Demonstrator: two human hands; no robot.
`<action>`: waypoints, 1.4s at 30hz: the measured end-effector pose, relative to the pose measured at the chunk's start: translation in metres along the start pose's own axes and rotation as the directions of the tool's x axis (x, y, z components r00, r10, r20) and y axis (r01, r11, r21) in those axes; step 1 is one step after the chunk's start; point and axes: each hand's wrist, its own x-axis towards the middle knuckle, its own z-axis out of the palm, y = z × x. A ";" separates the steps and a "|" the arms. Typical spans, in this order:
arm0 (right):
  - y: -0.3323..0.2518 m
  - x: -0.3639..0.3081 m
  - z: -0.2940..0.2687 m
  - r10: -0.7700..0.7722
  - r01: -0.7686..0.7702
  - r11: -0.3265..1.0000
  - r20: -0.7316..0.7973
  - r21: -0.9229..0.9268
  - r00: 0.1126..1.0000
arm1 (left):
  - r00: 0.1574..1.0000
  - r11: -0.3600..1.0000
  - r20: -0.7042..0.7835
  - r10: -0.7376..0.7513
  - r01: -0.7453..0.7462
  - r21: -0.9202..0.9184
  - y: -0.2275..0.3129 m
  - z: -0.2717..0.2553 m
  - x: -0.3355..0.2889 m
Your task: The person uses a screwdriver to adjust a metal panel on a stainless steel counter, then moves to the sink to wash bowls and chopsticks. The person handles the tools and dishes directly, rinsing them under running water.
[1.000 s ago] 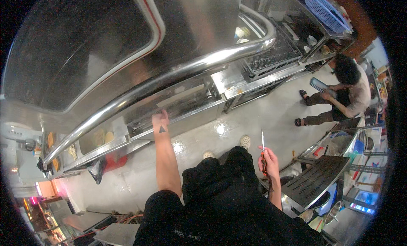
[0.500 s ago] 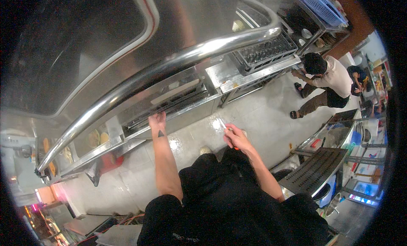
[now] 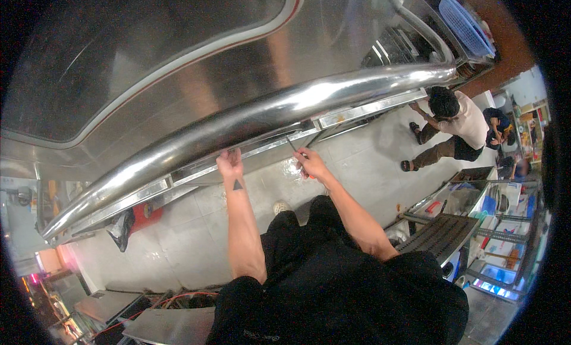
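Observation:
My left hand [image 3: 231, 163] is palm up at the lower edge of a thick, curved steel bar [image 3: 250, 120]. Its fingertips are partly lost behind the bar, so its grip is unclear. To its right, my right hand [image 3: 311, 165] is closed around a slim tool [image 3: 290, 145] with a thin dark shaft or blade and some red-orange at the handle. The tool's tip points up and left toward the steel counter edge [image 3: 270, 144] below the bar; whether it touches is unclear. The bar spans a large steel hood [image 3: 178, 101] with a rounded, rimmed panel.
A person in a light shirt [image 3: 470, 116] bends at the right, beside the counter. Blue baskets [image 3: 467, 25] stand at the upper right. A perforated dark metal shelf [image 3: 443, 226] is near my right elbow. A red container [image 3: 146, 215] sits below the counter at left, on the tiled floor [image 3: 184, 238].
The hood and bar now look lower and larger, covering the tray and most of the dark rack seen before. My right hand has moved up and left with the tool, closer to my left.

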 end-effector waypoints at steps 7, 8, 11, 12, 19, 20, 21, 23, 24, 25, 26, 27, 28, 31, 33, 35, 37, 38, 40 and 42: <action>0.008 -0.010 -0.003 0.052 -0.052 0.999 -0.032 -0.006 0.998 | 0.993 0.999 -0.121 0.005 0.000 0.045 0.002 0.014 0.002; 0.008 -0.009 -0.002 0.008 -0.008 1.000 -0.021 0.010 1.000 | 0.985 0.997 -0.171 -0.004 0.017 0.072 0.003 0.015 0.003; 0.003 -0.002 0.001 -0.015 0.016 1.000 -0.026 0.015 1.000 | 0.979 0.997 -0.206 -0.007 0.022 0.072 0.002 0.015 0.007; 0.000 0.000 0.003 -0.014 0.014 1.000 -0.030 0.022 0.999 | 0.976 0.998 -0.217 -0.003 0.015 0.056 0.002 0.014 0.008; -0.015 0.012 0.011 -0.029 0.027 0.999 -0.048 -0.042 0.998 | 0.996 0.999 -0.081 0.035 -0.035 0.004 -0.005 -0.001 0.015; -0.016 0.011 0.010 -0.027 0.028 1.000 -0.047 0.010 0.999 | 0.998 0.998 -0.041 0.055 -0.056 -0.006 -0.006 -0.005 0.014; -0.017 0.009 0.008 -0.007 0.010 0.999 -0.051 0.052 0.999 | 0.997 0.997 0.000 0.076 -0.076 -0.017 -0.009 -0.009 0.014; -0.017 -0.001 0.000 0.021 -0.015 0.998 -0.106 0.055 0.994 | 0.988 0.994 0.138 0.076 -0.064 -0.086 -0.012 -0.019 0.016; -0.015 -0.009 -0.006 0.027 -0.024 1.000 -0.159 0.016 0.987 | 0.965 0.992 0.260 0.031 0.002 -0.124 -0.013 -0.024 0.019; -0.013 -0.019 -0.013 0.021 -0.026 0.999 -0.204 -0.020 0.979 | 0.924 0.986 0.382 -0.009 0.072 -0.153 -0.014 -0.031 0.019; -0.009 -0.031 -0.024 0.016 -0.027 0.998 -0.179 -0.060 0.984 | 0.904 0.986 0.428 0.006 0.067 -0.155 -0.013 -0.033 0.025; -0.004 -0.046 -0.033 -0.016 -0.001 0.996 -0.174 -0.093 0.985 | 0.930 0.987 0.364 -0.051 0.103 -0.125 -0.011 -0.038 0.028; 0.003 -0.062 -0.042 -0.046 0.041 0.999 -0.188 -0.031 0.981 | 0.977 0.995 0.204 -0.056 0.071 -0.069 -0.011 -0.038 0.034; 0.026 -0.104 -0.065 -0.043 0.067 0.989 -0.173 0.131 0.984 | 0.916 0.792 0.386 0.105 -0.312 0.524 -0.001 -0.037 0.040; 0.040 -0.129 -0.073 -0.014 0.026 0.998 -0.197 0.057 0.980 | 0.996 0.989 -0.034 -0.086 0.081 -0.127 -0.001 -0.029 0.033; 0.046 -0.148 -0.080 0.015 -0.006 0.998 -0.172 0.056 0.985 | 0.998 0.997 0.052 -0.041 0.044 -0.059 0.000 -0.018 0.019; 0.041 -0.156 -0.087 0.029 -0.028 1.000 -0.123 0.011 0.992 | 0.998 0.998 -0.020 -0.057 0.057 -0.026 -0.001 -0.005 0.004; 0.036 -0.161 -0.091 0.007 -0.008 1.000 -0.086 -0.009 0.996 | 0.995 0.999 -0.087 -0.049 0.047 -0.027 -0.003 0.001 -0.003; 0.021 -0.163 -0.098 0.020 -0.020 1.000 -0.011 -0.022 1.000 | 0.999 1.000 -0.037 0.029 -0.029 -0.012 -0.005 0.012 -0.013; 0.005 -0.160 -0.109 0.099 -0.098 0.995 0.064 -0.017 0.993 | 0.993 0.989 -0.074 0.096 -0.086 0.120 -0.006 0.022 -0.016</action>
